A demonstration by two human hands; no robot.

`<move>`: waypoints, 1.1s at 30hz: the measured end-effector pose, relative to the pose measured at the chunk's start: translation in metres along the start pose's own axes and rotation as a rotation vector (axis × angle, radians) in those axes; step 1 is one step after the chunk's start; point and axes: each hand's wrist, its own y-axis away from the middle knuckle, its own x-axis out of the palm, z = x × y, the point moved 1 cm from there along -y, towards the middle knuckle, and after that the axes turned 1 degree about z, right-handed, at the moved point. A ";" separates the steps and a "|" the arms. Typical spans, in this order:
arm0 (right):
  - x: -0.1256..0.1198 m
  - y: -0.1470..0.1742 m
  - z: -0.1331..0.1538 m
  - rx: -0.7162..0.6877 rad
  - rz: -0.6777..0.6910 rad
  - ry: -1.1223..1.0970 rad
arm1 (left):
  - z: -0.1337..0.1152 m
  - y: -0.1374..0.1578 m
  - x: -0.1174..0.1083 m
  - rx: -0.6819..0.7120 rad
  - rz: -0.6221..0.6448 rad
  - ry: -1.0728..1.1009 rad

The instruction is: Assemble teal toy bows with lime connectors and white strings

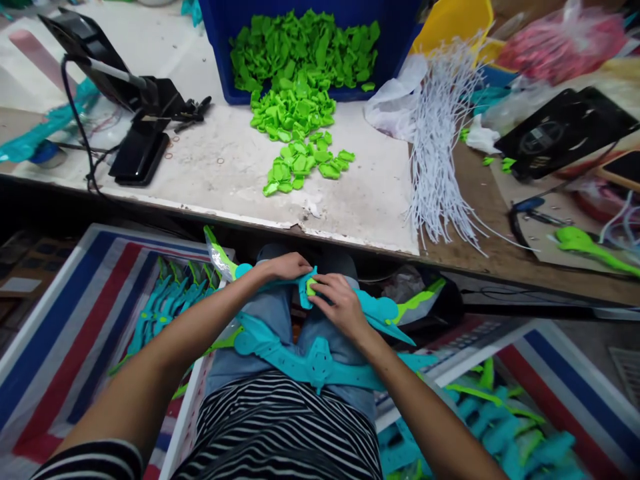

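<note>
Above my lap is a turquoise plastic bow-shaped toy (pixel 377 305) with green-and-grey end pieces. My left hand (pixel 291 267) is closed around it just left of its middle. On its centre part sits a small green plastic piece (pixel 311 287), pinched by the fingers of my right hand (pixel 339 301). Exactly how that piece meets the turquoise part is hidden by the fingers. A second turquoise bow-shaped toy (pixel 320 363) lies across my thighs, nearer my body and below both hands.
Small green pieces (pixel 295 163) lie loose on the worktable (pixel 370 193), spilling from a blue bin (pixel 215 53). White ties (pixel 440 153) hang at the right; a phone stand (pixel 143 150) stands left. Lined crates (pixel 95 313) with turquoise toys flank my legs.
</note>
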 end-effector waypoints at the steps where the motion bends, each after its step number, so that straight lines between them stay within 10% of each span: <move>1: 0.004 0.002 -0.001 0.006 -0.022 0.007 | 0.000 0.000 0.001 -0.008 -0.015 0.000; 11: 0.018 0.014 0.005 0.140 -0.120 0.095 | 0.010 0.001 -0.001 0.121 0.100 0.020; 20: 0.016 -0.010 -0.016 0.657 0.166 -0.055 | 0.005 -0.007 -0.006 -0.001 0.177 -0.119; 33: -0.005 -0.011 0.026 0.468 0.456 0.387 | -0.031 0.037 0.014 -0.024 -0.025 -0.523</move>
